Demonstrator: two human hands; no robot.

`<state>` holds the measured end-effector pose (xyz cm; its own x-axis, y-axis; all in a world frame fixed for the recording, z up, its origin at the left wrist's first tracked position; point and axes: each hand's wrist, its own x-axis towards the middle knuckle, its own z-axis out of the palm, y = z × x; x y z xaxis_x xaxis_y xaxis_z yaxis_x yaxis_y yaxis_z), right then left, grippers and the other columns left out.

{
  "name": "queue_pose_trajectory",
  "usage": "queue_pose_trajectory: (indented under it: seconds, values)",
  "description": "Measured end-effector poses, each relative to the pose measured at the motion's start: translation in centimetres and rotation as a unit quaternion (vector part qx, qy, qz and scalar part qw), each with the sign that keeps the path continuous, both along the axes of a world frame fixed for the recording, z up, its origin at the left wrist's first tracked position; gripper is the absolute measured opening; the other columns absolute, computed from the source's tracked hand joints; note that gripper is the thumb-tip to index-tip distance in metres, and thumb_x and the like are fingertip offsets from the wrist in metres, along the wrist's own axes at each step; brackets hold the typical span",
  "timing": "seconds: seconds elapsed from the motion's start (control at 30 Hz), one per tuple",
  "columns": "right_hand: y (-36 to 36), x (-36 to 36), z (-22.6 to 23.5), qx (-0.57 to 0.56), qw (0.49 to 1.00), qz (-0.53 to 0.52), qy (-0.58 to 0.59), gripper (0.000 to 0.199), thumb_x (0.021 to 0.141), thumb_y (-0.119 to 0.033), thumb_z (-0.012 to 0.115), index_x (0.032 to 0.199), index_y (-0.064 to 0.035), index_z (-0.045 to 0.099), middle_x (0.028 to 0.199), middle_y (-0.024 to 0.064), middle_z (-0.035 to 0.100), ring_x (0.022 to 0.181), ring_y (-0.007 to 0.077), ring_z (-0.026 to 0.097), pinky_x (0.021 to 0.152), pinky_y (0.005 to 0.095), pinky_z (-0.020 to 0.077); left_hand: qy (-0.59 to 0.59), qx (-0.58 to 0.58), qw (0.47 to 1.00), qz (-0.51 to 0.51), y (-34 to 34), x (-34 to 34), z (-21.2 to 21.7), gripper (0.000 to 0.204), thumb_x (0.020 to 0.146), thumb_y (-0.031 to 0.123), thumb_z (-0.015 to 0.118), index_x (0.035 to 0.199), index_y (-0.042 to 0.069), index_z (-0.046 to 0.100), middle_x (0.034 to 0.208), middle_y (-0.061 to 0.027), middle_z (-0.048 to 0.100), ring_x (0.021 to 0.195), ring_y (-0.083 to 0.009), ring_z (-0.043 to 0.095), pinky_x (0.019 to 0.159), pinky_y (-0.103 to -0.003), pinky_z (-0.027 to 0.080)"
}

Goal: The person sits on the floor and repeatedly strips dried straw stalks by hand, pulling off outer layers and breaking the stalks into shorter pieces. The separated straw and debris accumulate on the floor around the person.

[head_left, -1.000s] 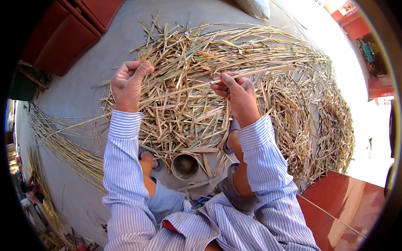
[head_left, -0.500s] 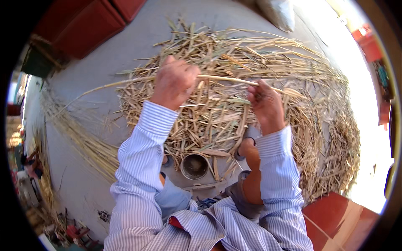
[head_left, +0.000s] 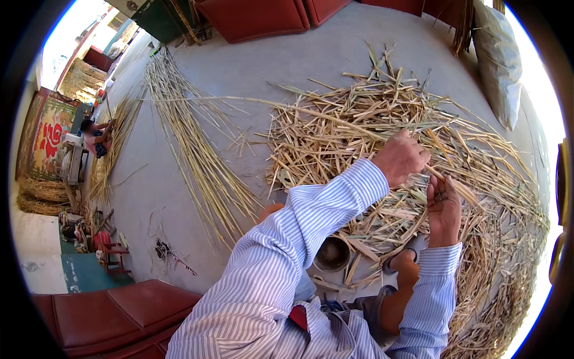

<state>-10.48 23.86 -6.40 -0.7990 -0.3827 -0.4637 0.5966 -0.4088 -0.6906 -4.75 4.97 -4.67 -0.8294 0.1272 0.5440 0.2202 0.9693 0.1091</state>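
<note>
A long, thin, dry stalk (head_left: pixel 311 112) crosses in front of me, its thin end reaching far to the left. Closed in a fist around its thicker part is my left hand (head_left: pixel 402 160). Just to the right, my right hand (head_left: pixel 443 209) pinches the same stalk close to its butt end, where a strip of pale dry leaf hangs. Both hands are above a wide heap of peeled leaf strips (head_left: pixel 335 143) on the floor. By my feet, partly behind my left sleeve, sits a round metal bowl (head_left: pixel 332 254).
A fanned bundle of long stalks (head_left: pixel 191 137) lies on the grey floor to the left. Beyond it, another person (head_left: pixel 98 137) sits beside more stalks. Red padded seats (head_left: pixel 257 18) stand at the back, a red couch (head_left: pixel 113 317) near left, and a pale sack (head_left: pixel 496 66) at far right.
My view has swung left, bringing the stalk bundle and the other person into sight. My left hand has slid along the stalk toward my right hand, so they are now close together.
</note>
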Motion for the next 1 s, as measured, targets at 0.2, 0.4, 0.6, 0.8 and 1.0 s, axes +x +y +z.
queue_pose_trajectory:
  seconds: [0.2,0.4,0.6,0.8,1.0]
  values:
    - [1.8,-0.9,0.6,-0.009,0.999,-0.033,0.04,0.019,0.097,-0.02,0.057,0.103,-0.0027,0.063,0.094,0.0077,0.069,0.088,0.0157,0.068,0.073,0.0241,0.0582,0.044,0.007,0.999,-0.023,-0.3,-0.8,0.6,0.013,0.073,0.017,0.07,0.074,0.01,0.059,0.064,-0.0025,0.06,0.068,-0.021,0.062,0.072,-0.038,0.043]
    - [4.6,-2.2,-0.1,-0.033,0.997,-0.038,0.065,0.022,0.097,-0.022,0.057,0.103,-0.0011,0.063,0.095,0.0083,0.068,0.088,0.0145,0.066,0.073,0.0245,0.0574,0.032,0.04,0.999,-0.003,-1.5,-1.3,1.8,0.021,0.072,0.024,0.073,0.069,0.011,0.058,0.061,-0.0027,0.058,0.065,-0.0206,0.06,0.071,-0.037,0.042]
    - [6.2,-1.0,2.6,-0.189,0.97,-0.077,0.133,0.023,0.1,-0.022,0.051,0.104,-0.0011,0.061,0.095,0.0122,0.068,0.086,0.0188,0.067,0.073,0.0283,0.0577,0.219,-0.045,0.974,-0.023,2.2,-2.0,7.4,0.017,0.066,0.021,0.07,0.065,0.013,0.055,0.062,0.0007,0.056,0.066,-0.0148,0.057,0.068,-0.033,0.042]
    - [5.8,-0.2,1.5,-0.056,0.998,-0.035,0.022,0.025,0.099,-0.022,0.054,0.107,0.0,0.062,0.101,0.012,0.069,0.088,0.0159,0.067,0.069,0.0233,0.0576,0.004,-0.009,1.0,-0.008,-0.4,-2.2,0.5,0.016,0.075,0.022,0.07,0.068,0.013,0.059,0.065,-0.0006,0.06,0.07,-0.0178,0.061,0.074,-0.038,0.041]
    - [3.4,-0.1,1.4,0.023,0.997,0.009,0.076,0.021,0.096,-0.02,0.06,0.102,-0.0006,0.065,0.095,0.0113,0.07,0.085,0.0168,0.069,0.069,0.0231,0.0566,-0.102,0.132,0.983,-0.078,-0.8,-1.8,0.3,0.021,0.077,0.034,0.072,0.079,0.014,0.066,0.073,-0.003,0.065,0.07,-0.0204,0.062,0.074,-0.039,0.038]
